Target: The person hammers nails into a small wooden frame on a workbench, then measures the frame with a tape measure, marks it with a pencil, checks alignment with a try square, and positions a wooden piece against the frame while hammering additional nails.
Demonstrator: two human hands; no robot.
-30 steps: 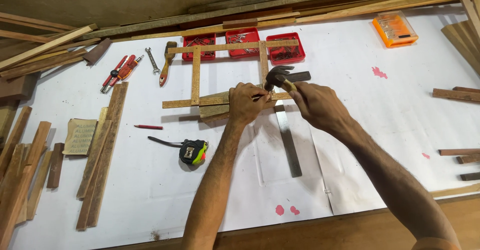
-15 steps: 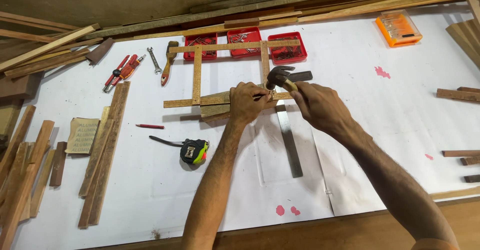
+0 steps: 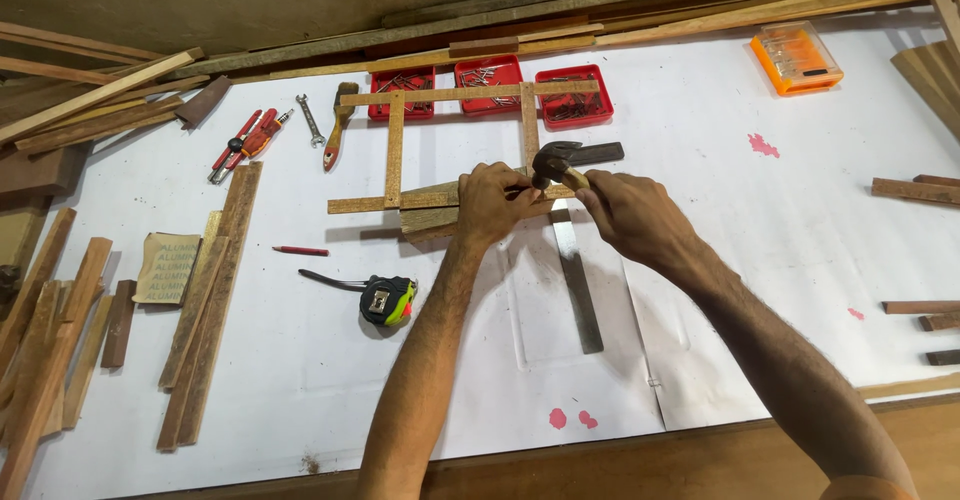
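near the white bench's [image 3: 700, 290] far edge, the left hand [image 3: 495, 203] presses a thin wooden slat frame [image 3: 395, 145] while the right hand [image 3: 630, 215] grips a dark-headed hammer [image 3: 555, 163].

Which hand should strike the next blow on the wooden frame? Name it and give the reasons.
Right, most likely. The right hand grips the hammer close under its head, right above the wooden frame. The left hand is pinching something at the joint, busy steadying it.
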